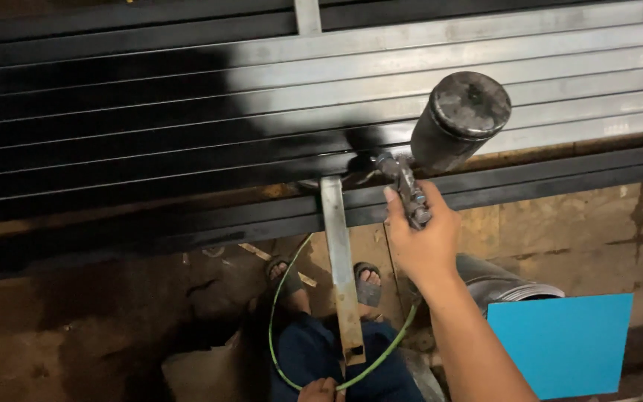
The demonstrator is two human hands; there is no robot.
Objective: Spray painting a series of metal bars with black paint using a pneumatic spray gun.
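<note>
My right hand (424, 240) grips a paint spray gun (405, 186) with a dark, paint-stained cup (459, 119) on top. The nozzle points left at a row of long metal bars (560, 89) lying side by side. The bars are black on the left and bare grey on the right. My left hand (320, 389) shows only at the bottom edge, pinching the thin green hose (277, 320) that loops up to the gun.
A bare metal cross support (340, 268) runs under the bars toward me. My feet in sandals (366, 283) stand on a stained concrete floor. A metal can (500, 286) sits at the right, with a flat blue rectangle (563, 342) beside it.
</note>
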